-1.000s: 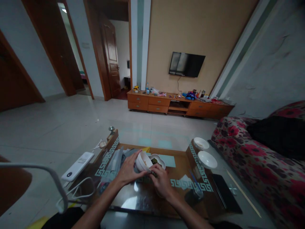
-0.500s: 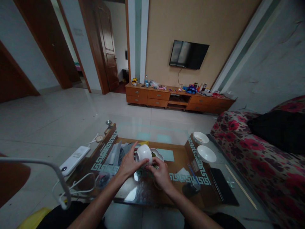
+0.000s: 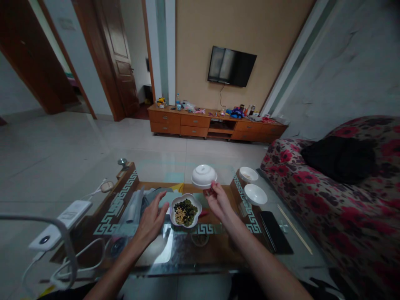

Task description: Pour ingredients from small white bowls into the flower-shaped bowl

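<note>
While the open left hand (image 3: 152,219) hovers just beside a scalloped white dish of greens and beans (image 3: 185,211), the right hand (image 3: 218,201) pinches an inverted white bowl (image 3: 204,176) by its rim above the far edge of the glass tabletop (image 3: 184,254); a weak pinch could drop it onto the glass.

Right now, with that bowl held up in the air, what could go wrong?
The upturned white bowl seems held only at the right hand's fingertips, so it could slip onto the glass tabletop. The left hand is close to the scalloped white dish, so a careless brush might spill its beans and greens.
</note>
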Demonstrator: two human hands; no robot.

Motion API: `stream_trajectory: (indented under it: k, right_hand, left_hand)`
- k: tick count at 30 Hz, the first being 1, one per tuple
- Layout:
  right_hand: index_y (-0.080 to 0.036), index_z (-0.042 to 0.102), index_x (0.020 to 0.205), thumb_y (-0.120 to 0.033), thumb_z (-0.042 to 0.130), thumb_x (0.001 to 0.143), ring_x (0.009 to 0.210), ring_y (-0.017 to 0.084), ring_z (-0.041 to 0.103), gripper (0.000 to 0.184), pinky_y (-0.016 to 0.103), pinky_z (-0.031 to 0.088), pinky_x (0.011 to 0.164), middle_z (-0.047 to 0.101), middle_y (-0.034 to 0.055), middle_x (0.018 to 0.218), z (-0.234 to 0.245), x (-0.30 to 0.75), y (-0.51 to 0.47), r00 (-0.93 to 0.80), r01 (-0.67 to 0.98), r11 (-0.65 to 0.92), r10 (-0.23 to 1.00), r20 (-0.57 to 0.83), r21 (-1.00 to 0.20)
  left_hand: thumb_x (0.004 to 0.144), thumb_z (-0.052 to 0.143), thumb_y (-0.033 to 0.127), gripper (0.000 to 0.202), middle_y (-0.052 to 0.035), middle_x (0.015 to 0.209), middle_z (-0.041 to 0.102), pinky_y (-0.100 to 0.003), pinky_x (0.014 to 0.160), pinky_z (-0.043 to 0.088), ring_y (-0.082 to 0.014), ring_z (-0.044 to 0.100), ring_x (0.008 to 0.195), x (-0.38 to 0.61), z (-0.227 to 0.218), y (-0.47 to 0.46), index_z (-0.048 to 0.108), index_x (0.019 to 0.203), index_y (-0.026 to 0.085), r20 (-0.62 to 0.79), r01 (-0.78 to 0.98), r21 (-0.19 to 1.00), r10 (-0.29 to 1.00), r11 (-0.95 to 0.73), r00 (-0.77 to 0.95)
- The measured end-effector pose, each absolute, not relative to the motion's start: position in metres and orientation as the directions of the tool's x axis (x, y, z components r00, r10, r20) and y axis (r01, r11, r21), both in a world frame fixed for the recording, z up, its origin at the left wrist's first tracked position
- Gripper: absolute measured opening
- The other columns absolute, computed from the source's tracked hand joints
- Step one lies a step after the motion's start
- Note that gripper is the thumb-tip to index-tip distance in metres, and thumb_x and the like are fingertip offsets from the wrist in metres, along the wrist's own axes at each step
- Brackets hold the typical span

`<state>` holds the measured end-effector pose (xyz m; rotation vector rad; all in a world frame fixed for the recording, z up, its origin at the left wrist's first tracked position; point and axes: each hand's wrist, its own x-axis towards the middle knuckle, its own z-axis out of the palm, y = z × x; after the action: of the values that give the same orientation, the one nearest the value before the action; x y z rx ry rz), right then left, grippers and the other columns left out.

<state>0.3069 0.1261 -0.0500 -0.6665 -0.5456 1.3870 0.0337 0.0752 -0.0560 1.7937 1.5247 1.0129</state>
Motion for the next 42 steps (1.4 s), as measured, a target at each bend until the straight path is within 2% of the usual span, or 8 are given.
stream_trajectory:
  k: [4, 8, 11, 14, 17, 20, 39, 42]
  right_hand:
    - [-0.024, 0.073, 0.097, -0.041, 0.095, 0.066, 0.088, 0.020, 0.070, 0.041, 0.030, 0.057, 0.081, 0.079, 0.0017, 0.098, -0.032, 0.363, 0.168, 0.278, -0.436, 0.206, 0.957, 0.087, -0.876]
    - [-0.017, 0.078, 0.103, -0.048, 0.079, 0.080, 0.100, 0.031, 0.073, 0.039, 0.040, 0.055, 0.091, 0.082, 0.0108, 0.103, -0.026, 0.415, 0.184, 0.325, 0.201, 0.154, 0.921, 0.214, -0.967]
    - [-0.018, 0.082, 0.109, -0.037, 0.066, 0.092, 0.111, 0.035, 0.072, 0.031, 0.041, 0.052, 0.097, 0.081, 0.0139, 0.115, -0.030, 0.444, 0.177, 0.253, 0.701, 0.000, 0.935, 0.248, -0.713]
    - [-0.022, 0.083, 0.119, -0.029, 0.059, 0.098, 0.113, 0.035, 0.072, 0.033, 0.038, 0.050, 0.098, 0.080, 0.0138, 0.116, -0.034, 0.456, 0.167, 0.161, 0.937, -0.089, 0.968, 0.193, -0.337]
    - [-0.022, 0.081, 0.127, -0.026, 0.056, 0.101, 0.110, 0.035, 0.072, 0.036, 0.040, 0.047, 0.101, 0.081, 0.0147, 0.112, -0.036, 0.453, 0.162, 0.087, 0.992, -0.074, 0.988, 0.129, -0.105]
    - [-0.020, 0.081, 0.129, -0.019, 0.056, 0.100, 0.108, 0.035, 0.071, 0.038, 0.042, 0.042, 0.106, 0.081, 0.0159, 0.108, -0.036, 0.442, 0.163, 0.017, 0.999, -0.015, 0.997, 0.080, -0.028]
    - [-0.025, 0.080, 0.115, -0.008, 0.057, 0.098, 0.112, 0.025, 0.071, 0.034, 0.040, 0.034, 0.108, 0.079, 0.0098, 0.120, -0.047, 0.363, 0.169, -0.304, 0.947, 0.310, 0.949, 0.083, -0.078]
    - [-0.024, 0.076, 0.126, -0.011, 0.061, 0.096, 0.129, 0.028, 0.064, 0.036, 0.045, 0.031, 0.116, 0.075, 0.0118, 0.133, -0.051, 0.361, 0.171, -0.366, 0.922, 0.376, 0.924, 0.115, -0.089]
  left_hand:
    - [0.103, 0.034, 0.064, 0.067, -0.0165, 0.147, 0.059, -0.064, 0.116, 0.041, -0.0360, 0.056, 0.135, 0.032, -0.062, 0.080, 0.051, 0.148, 0.017, 0.182, 0.618, 0.760, 0.979, -0.199, 0.091]
    - [0.105, 0.035, 0.061, 0.061, -0.0148, 0.143, 0.062, -0.063, 0.115, 0.042, -0.0341, 0.056, 0.135, 0.034, -0.065, 0.082, 0.054, 0.144, 0.019, 0.265, 0.644, 0.717, 0.959, -0.266, 0.101]
    - [0.107, 0.036, 0.058, 0.056, -0.0142, 0.143, 0.062, -0.063, 0.114, 0.042, -0.0343, 0.055, 0.135, 0.037, -0.067, 0.082, 0.055, 0.143, 0.020, 0.311, 0.689, 0.653, 0.941, -0.313, 0.133]
    - [0.108, 0.035, 0.057, 0.054, -0.0141, 0.144, 0.061, -0.064, 0.112, 0.043, -0.0356, 0.054, 0.135, 0.041, -0.070, 0.083, 0.056, 0.142, 0.019, 0.355, 0.752, 0.547, 0.916, -0.367, 0.189]
    - [0.110, 0.035, 0.055, 0.053, -0.0141, 0.145, 0.061, -0.065, 0.113, 0.041, -0.0360, 0.053, 0.137, 0.043, -0.075, 0.083, 0.057, 0.142, 0.019, 0.398, 0.800, 0.436, 0.886, -0.411, 0.238]
    - [0.111, 0.033, 0.055, 0.052, -0.0144, 0.144, 0.060, -0.066, 0.114, 0.040, -0.0359, 0.052, 0.139, 0.045, -0.080, 0.084, 0.058, 0.141, 0.020, 0.413, 0.826, 0.370, 0.872, -0.425, 0.264]
    - [0.112, 0.032, 0.057, 0.052, -0.0149, 0.150, 0.056, -0.071, 0.118, 0.033, -0.0361, 0.046, 0.144, 0.045, -0.081, 0.081, 0.055, 0.143, 0.022, 0.390, 0.836, 0.360, 0.881, -0.414, 0.268]
    - [0.112, 0.033, 0.058, 0.053, -0.0150, 0.151, 0.056, -0.071, 0.120, 0.031, -0.0359, 0.045, 0.145, 0.044, -0.081, 0.080, 0.055, 0.144, 0.022, 0.364, 0.837, 0.373, 0.893, -0.400, 0.265]
